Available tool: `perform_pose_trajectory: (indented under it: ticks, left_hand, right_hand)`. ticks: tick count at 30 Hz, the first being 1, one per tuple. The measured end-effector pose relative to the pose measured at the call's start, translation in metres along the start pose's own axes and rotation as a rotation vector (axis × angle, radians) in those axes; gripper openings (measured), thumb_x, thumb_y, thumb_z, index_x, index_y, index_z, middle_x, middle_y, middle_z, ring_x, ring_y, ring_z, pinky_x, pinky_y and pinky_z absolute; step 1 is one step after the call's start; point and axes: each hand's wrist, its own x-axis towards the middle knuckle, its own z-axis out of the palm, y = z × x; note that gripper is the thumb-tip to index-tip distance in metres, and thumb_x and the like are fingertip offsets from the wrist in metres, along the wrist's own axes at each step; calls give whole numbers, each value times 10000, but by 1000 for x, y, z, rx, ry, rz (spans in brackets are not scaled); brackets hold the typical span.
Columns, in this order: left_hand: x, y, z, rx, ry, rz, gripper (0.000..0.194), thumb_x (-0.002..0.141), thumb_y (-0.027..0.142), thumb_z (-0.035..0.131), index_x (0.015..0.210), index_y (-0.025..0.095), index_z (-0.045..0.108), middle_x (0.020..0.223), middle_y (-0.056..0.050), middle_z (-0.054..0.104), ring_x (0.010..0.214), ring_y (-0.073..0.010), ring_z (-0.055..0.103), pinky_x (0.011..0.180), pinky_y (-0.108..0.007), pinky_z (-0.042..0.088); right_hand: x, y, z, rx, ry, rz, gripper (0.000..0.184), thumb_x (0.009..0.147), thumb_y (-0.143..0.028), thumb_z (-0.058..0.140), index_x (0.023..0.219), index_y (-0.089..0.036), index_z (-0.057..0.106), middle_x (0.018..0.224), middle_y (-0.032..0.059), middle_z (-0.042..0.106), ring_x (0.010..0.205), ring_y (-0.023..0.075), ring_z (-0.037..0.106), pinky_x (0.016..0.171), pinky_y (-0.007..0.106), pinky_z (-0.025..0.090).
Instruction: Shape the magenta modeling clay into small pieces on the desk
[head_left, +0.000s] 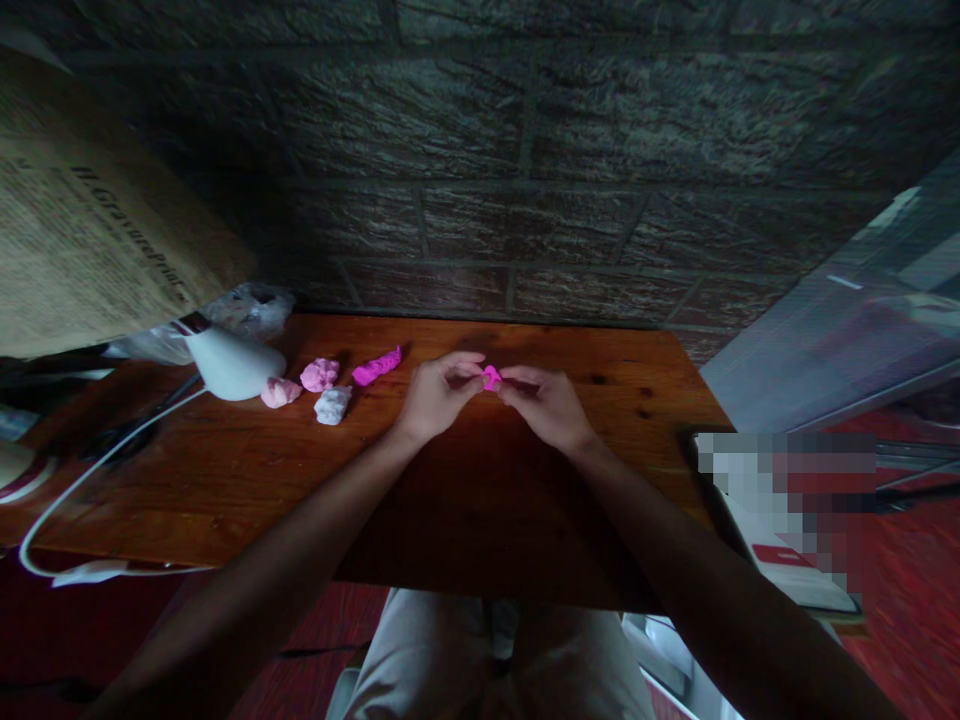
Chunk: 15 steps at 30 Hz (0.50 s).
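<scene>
Between the fingertips of both hands is a small piece of bright pink modelling clay (491,378), held above the wooden table. My left hand (442,395) pinches it from the left, and my right hand (546,402) grips it from the right. To the left of my hands lies a longer magenta clay strip (377,366). Beyond it sit a pink clay lump (320,375), a paler pink lump (280,392) and a whitish lump (333,405), close together. The fingers partly cover the held piece.
A white lamp base (234,364) with a cord (97,470) stands at the left, under a large printed paper shade (97,210). Crumpled clear plastic (251,308) lies behind it. A dark brick wall (480,150) borders the table (247,490). A pale flat object (750,510) rests at the right edge.
</scene>
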Motion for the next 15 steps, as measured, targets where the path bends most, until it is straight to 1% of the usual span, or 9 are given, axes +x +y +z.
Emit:
perform_pose_trajectory:
  ticks: [2, 5, 7, 10, 15]
  left_hand:
    - [0, -2, 1, 17, -45, 17, 296, 821, 316, 777, 1067, 150, 764, 988, -98, 819, 874, -201, 776, 866, -346, 624]
    - [-1, 0, 2, 54, -84, 43, 237, 839, 298, 755, 1033, 167, 795, 1023, -92, 824, 887, -206, 779, 853, -333, 621]
    - [-3, 3, 1, 108, -81, 57, 204, 848, 289, 747, 1006, 175, 807, 1009, -83, 828, 885, -212, 783, 848, -329, 619]
    - [-5, 9, 0, 206, -66, 79, 134, 856, 277, 743, 925, 191, 818, 935, -61, 834, 839, -213, 785, 812, -315, 614]
    - [-6, 13, 2, 232, -48, 109, 82, 846, 222, 732, 836, 197, 809, 851, -35, 829, 754, -189, 775, 741, -280, 610]
  right_hand:
    - [0, -1, -1, -59, 20, 0, 153, 857, -233, 685, 948, -258, 805, 960, -1, 840, 845, 190, 797, 838, 337, 637]
    - [0, -5, -3, -140, 39, -8, 141, 851, -236, 700, 924, -264, 818, 945, 0, 841, 838, 202, 799, 819, 331, 639]
    - [-1, -7, -3, -187, 52, -10, 142, 844, -222, 704, 910, -265, 823, 933, 0, 842, 830, 208, 801, 801, 326, 640]
    - [-2, -10, -2, -246, 50, -37, 150, 857, -218, 691, 889, -275, 825, 881, -9, 839, 783, 207, 798, 754, 321, 636]
    - [-3, -11, -3, -301, 34, -69, 141, 885, -252, 687, 896, -269, 826, 877, 10, 837, 807, 219, 796, 752, 326, 622]
